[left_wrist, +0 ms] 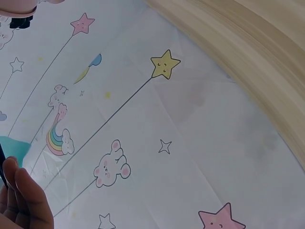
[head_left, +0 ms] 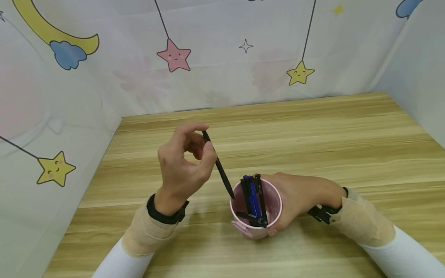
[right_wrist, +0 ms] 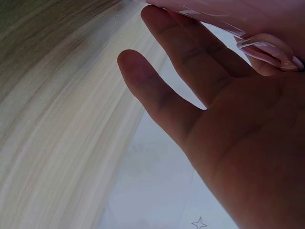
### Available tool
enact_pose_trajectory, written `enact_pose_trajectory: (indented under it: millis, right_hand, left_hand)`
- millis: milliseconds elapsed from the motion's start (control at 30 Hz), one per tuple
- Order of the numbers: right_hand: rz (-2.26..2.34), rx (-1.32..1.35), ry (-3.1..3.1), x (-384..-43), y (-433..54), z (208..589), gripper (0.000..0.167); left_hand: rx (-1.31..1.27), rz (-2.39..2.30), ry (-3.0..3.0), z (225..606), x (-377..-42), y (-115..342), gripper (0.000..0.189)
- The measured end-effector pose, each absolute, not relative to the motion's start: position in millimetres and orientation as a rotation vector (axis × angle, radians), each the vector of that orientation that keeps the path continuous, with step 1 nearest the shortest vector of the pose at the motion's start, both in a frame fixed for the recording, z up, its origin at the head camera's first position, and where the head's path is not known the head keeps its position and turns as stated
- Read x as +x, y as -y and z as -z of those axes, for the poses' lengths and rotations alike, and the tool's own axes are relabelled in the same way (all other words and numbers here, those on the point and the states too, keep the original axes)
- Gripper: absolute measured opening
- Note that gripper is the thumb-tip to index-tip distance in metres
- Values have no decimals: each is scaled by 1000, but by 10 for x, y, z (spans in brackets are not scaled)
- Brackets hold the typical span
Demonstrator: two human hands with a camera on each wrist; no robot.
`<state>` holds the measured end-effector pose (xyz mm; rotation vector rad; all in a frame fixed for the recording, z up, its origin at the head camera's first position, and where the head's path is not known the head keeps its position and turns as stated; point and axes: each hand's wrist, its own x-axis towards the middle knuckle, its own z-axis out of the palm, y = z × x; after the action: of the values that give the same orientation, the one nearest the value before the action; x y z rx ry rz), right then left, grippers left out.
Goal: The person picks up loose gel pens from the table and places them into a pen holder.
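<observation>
In the head view my left hand (head_left: 182, 164) pinches a slim black pen (head_left: 224, 177) near its upper end. The pen slants down to the right, its lower tip at the left rim of a pink cup (head_left: 255, 234). My right hand (head_left: 300, 193) holds the cup from the right, thumb at the front; the far fingers are hidden behind it. Inside stand several black pens and a blue pen (head_left: 254, 199), with another black pen (head_left: 251, 219) leaning low across the front. In the right wrist view the cup's loop handle (right_wrist: 269, 50) shows above the palm.
The cup stands on a wood-grain table (head_left: 333, 146). White cloth (head_left: 215, 85) printed with stars and clouds rises behind the table and along its left side. A black strap (head_left: 167, 211) circles the left wrist.
</observation>
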<state>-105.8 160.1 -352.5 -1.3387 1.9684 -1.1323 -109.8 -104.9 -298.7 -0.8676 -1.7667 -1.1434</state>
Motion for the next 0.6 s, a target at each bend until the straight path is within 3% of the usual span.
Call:
enact_pose_trajectory:
  millis: [600]
  right_hand:
    - [1142,-1349,-1963,-1049,-1610,3517,81]
  left_hand:
    - [-963,1127,1756,2982,-1032,965,28]
